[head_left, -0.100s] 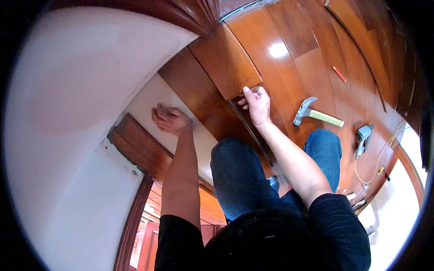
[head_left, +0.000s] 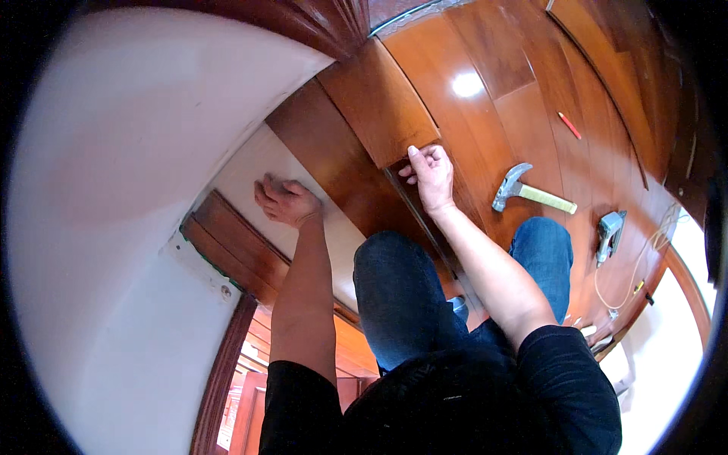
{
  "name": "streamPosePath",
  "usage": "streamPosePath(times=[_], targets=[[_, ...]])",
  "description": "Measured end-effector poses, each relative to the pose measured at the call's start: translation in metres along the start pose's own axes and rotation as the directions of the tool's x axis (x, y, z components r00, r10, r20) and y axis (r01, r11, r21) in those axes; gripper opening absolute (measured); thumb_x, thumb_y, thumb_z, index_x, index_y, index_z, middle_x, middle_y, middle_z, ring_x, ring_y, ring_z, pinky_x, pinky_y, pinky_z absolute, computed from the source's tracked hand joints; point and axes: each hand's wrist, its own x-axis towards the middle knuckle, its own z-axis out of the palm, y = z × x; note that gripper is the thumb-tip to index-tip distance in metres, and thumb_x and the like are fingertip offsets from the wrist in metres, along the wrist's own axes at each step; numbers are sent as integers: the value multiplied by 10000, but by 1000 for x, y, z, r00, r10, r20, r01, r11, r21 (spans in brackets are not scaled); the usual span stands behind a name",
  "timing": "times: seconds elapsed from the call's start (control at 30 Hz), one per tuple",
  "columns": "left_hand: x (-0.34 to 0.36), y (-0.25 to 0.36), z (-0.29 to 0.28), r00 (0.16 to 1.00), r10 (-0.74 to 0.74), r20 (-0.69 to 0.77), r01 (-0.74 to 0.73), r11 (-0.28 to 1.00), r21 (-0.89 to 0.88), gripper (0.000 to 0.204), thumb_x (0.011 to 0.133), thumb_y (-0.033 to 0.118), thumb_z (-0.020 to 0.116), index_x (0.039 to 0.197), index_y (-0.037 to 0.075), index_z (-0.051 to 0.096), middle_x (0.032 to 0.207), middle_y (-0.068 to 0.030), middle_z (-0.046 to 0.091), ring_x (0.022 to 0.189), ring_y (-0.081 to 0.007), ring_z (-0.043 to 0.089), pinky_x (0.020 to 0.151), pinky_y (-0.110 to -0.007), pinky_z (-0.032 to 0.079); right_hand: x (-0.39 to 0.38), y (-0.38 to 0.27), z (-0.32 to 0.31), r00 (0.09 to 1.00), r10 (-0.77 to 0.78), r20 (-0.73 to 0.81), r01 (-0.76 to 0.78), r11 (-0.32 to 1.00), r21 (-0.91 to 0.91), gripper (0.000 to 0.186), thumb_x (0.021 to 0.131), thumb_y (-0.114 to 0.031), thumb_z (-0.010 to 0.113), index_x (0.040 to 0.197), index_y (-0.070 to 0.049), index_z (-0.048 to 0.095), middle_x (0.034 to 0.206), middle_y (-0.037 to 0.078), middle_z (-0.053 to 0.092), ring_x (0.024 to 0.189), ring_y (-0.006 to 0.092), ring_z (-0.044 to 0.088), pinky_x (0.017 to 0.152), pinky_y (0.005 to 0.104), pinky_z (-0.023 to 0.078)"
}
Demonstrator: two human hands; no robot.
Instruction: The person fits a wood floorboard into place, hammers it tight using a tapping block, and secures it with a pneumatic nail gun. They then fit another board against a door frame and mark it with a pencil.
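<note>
My right hand [head_left: 431,176] has thumb and fingers closed on the lower corner of a short wooden plank [head_left: 375,98], at the end of a dark gap between floor boards. My left hand [head_left: 285,199] rests with loosely bent fingers, holding nothing visible, on a pale strip [head_left: 269,152] beside a darker brown board [head_left: 311,144]. A claw hammer [head_left: 535,193] with a pale handle lies to the right of my right hand, on the wooden floor [head_left: 470,114]. My knees are below both hands.
A white wall [head_left: 129,136] runs along the left, with dark short boards [head_left: 235,243] at its foot. A red pencil [head_left: 569,125], a grey power tool [head_left: 610,236] with a thin hose [head_left: 597,288], and a loose long strip lie on the right. A doorway is at lower left.
</note>
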Motion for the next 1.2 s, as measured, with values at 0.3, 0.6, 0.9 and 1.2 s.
streamPosePath(times=[0.3,0.6,0.9,1.2], targets=[[-1,2,-1,999,-28,27,28,1000,6,539,1023,416,452,1496,175,544,1606,-131,441,1462,-350,428,1167,-603,335,-6,-13,19,1000,19,-15,-16,983,184,460,1013,-290,744,1256,38,533,982,126,714,797,183,709,739,324,596],[3,15,-14,990,-69,121,75,996,-47,523,976,309,524,1451,94,556,1598,-196,427,1509,-372,352,1225,-574,260,-9,17,-20,999,0,36,-4,991,133,421,1012,-354,742,1150,29,635,1015,108,746,866,175,709,824,334,585],[4,11,-11,994,-48,95,51,998,-32,528,973,292,537,1456,78,535,1595,-208,423,1512,-372,348,1228,-569,255,6,5,-24,995,50,90,-62,990,129,358,1027,-310,728,1152,6,616,1043,100,727,875,180,712,837,336,600],[3,10,-11,993,-49,105,54,997,-48,552,963,280,545,1476,77,522,1605,-204,411,1520,-375,333,1238,-560,233,12,-2,-22,985,143,98,-148,988,45,373,1013,-311,745,1034,45,635,925,136,749,814,193,736,767,328,612]])
